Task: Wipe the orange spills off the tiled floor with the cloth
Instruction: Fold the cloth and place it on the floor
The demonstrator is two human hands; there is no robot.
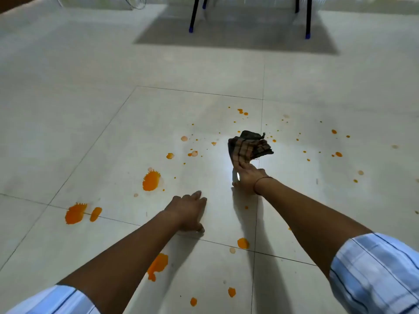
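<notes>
A dark checked cloth (249, 147) lies crumpled on the pale tiled floor (113, 137), and my right hand (248, 176) grips its near end. My left hand (189, 210) rests flat on the floor, fingers spread, holding nothing. Orange spills are scattered around: a large splat (151, 180) left of my hands, a pair of splats (76, 213) farther left, a smear (158, 265) beside my left forearm, a blob (243, 243) between my arms. Small orange drops (338, 154) speckle the floor right of the cloth and beyond it (242, 111).
Black chair legs with blue feet (191, 30) (307, 36) stand at the far end, casting a shadow on the floor. A thin cable (136, 6) curls at the top left. Dark grout lines (262, 132) cross the tiles.
</notes>
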